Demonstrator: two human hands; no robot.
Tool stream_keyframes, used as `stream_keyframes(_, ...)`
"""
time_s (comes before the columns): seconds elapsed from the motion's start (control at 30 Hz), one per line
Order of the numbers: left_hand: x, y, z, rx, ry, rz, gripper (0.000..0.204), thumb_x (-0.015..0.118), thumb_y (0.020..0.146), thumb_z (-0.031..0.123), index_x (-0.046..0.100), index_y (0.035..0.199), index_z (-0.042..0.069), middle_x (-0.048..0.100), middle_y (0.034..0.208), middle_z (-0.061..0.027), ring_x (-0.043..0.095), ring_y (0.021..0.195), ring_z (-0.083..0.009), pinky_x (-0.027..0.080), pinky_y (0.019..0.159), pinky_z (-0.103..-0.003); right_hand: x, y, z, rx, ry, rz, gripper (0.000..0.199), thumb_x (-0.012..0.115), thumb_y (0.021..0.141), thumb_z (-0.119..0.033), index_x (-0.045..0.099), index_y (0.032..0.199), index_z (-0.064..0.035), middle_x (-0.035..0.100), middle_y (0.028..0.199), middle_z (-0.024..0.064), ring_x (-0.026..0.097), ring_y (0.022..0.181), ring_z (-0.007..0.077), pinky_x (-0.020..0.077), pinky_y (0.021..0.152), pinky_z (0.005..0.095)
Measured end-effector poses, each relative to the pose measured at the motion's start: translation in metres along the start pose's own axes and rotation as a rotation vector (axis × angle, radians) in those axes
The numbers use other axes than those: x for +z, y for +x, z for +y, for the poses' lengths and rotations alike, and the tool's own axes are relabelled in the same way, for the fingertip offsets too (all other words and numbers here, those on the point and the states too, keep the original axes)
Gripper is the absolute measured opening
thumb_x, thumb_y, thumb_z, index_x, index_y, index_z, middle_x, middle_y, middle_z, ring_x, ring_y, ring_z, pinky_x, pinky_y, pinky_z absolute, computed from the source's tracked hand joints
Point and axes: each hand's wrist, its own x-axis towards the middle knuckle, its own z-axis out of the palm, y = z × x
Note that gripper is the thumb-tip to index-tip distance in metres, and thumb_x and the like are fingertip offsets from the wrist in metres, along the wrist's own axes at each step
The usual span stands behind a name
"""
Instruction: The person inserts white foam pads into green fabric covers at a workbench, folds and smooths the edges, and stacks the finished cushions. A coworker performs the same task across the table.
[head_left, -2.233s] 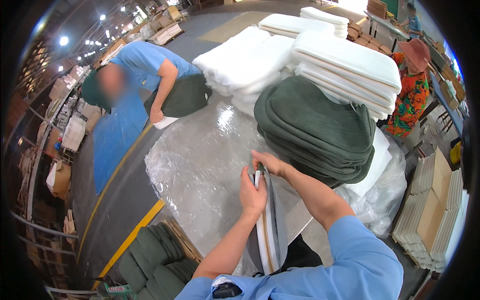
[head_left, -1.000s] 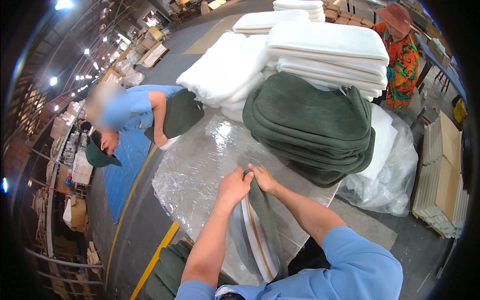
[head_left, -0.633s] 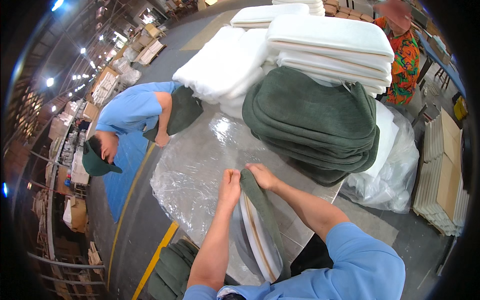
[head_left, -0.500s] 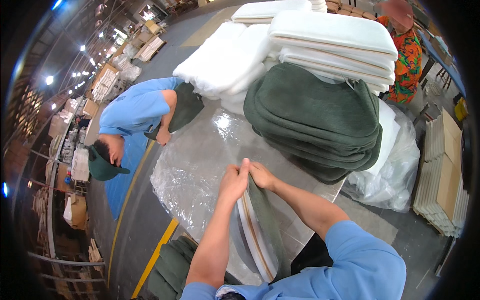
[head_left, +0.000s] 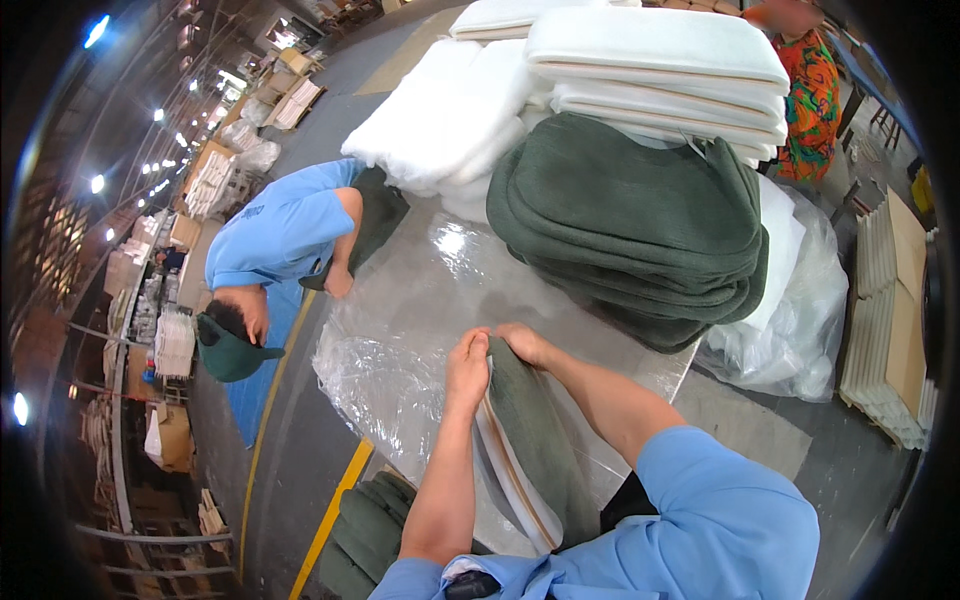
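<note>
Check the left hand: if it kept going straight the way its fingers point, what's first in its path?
The left hand grips the far end of the green cushion, fingers pointing up-frame. Straight ahead lies only clear plastic sheeting on the table, then probably the white padding stack; depth is unclear.

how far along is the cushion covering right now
Done: a stack of green covered cushions lies on the plastic-covered table. In hand: left hand and right hand grip the far end of a green cover over a white pad. Left: bare white pads stacked behind.
</note>
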Motion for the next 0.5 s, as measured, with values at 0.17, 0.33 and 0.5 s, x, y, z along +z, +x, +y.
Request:
stream_keyframes(0.17, -0.01, -0.019, 0.004, 0.068, -0.038, 0.062, 0.031, 0.054, 0.108, 0.023, 0.073, 0.118, 0.0, 0.072, 0.105, -0.0092, 0.064, 0.1, -0.0178, 0.049, 0.093, -0.032, 0.015, -0.01, -0.012, 0.293, 0.216, 0.105, 0.045, 0.049, 0.105, -0.038, 0.072, 0.114, 0.0004, 0.073, 0.109, 0.0123, 0.065, 0.098, 0.0231, 0.0506, 0.089, 0.0422)
stream_keyframes(0.33, -0.054, -0.056, 0.023, 0.089, 0.049, 0.193, 0.03, 0.053, 0.108, 0.022, 0.072, 0.117, 0.001, 0.073, 0.104, -0.0116, 0.066, 0.099, -0.02, 0.05, 0.093, -0.034, 0.068, -0.068, -0.004, 0.461, 0.579, -0.021, 0.062, 0.032, 0.112, -0.048, 0.059, 0.145, -0.0034, 0.063, 0.142, 0.0147, 0.059, 0.127, 0.0252, 0.0437, 0.11, 0.0412)
stream_keyframes(0.5, -0.079, -0.085, 0.04, 0.125, 0.001, 0.261, 0.028, 0.053, 0.108, 0.022, 0.072, 0.117, 0.003, 0.071, 0.106, -0.0082, 0.062, 0.103, -0.0183, 0.047, 0.096, -0.032, 0.096, -0.133, 0.049, 0.315, 0.422, -0.059, 0.071, 0.025, 0.113, -0.055, 0.048, 0.158, -0.0054, 0.052, 0.158, 0.0158, 0.051, 0.142, 0.0257, 0.0359, 0.119, 0.0403)
